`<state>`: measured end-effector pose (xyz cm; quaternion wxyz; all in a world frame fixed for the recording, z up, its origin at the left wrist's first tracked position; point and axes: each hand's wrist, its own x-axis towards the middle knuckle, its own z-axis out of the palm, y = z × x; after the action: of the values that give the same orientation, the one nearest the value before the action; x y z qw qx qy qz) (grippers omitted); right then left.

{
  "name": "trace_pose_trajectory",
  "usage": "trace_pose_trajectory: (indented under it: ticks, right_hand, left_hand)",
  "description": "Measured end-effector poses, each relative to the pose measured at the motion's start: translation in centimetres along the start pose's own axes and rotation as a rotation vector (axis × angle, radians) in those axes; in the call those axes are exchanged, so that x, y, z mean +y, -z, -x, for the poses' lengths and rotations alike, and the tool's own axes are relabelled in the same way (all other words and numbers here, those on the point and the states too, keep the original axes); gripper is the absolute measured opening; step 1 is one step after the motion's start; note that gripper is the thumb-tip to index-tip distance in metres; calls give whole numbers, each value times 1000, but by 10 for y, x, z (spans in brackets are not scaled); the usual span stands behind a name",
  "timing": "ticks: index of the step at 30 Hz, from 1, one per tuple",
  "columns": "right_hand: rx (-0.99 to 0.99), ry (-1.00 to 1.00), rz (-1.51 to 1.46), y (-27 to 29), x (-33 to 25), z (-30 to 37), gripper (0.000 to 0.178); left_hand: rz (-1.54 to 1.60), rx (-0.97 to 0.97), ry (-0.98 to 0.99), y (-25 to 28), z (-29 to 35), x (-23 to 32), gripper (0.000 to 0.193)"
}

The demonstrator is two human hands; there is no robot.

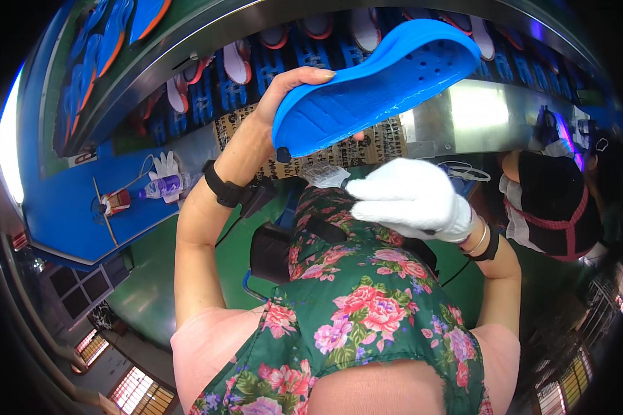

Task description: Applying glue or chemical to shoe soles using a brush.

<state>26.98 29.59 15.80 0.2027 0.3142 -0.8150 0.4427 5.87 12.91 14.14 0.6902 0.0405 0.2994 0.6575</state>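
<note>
A blue shoe sole with a raised rim and small holes at its right end is held up and tilted in front of me. My left hand, bare, grips its left end, thumb on the upper edge and a fingertip showing below. A small black piece shows at the sole's lower left tip; I cannot tell what it is. Just below the sole, apart from it, is my right hand in a white glove. Its fingers are pressed together around a small dark tip, mostly hidden.
Behind the sole, a rack carries several red-and-white shoe parts. Clear plastic lies below the sole. At left, a blue table bears a purple-labelled bottle and a small red container. Another person sits at right.
</note>
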Motion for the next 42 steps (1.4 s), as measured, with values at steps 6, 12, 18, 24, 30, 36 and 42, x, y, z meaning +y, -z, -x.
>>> trace_pose_trajectory:
  ticks: [6, 12, 18, 24, 30, 36, 42]
  right_hand:
    - [-18, 52, 194, -5, 5, -6, 30]
    - [123, -102, 33, -5, 11, -15, 32]
    - [123, -384, -569, -15, 14, -19, 13]
    - [811, -628, -1162, -14, 18, 31, 18]
    - [987, -770, -1025, -29, 28, 46, 20]
    - [856, -858, -879, -61, 38, 39, 18]
    - [778, -986, -821, -78, 43, 48, 17]
  left_hand:
    - [-126, 8, 1, -6, 7, 7, 60]
    - [1, -65, -46, 0, 19, 9, 64]
    - [125, -41, -152, 20, 30, -5, 68]
    - [153, -167, -404, 4, 39, -7, 91]
    - [23, -586, -626, 9, 37, 87, 116]
    - [577, -222, -869, 40, 23, 157, 91]
    - [696, -180, -907, 60, 26, 182, 85]
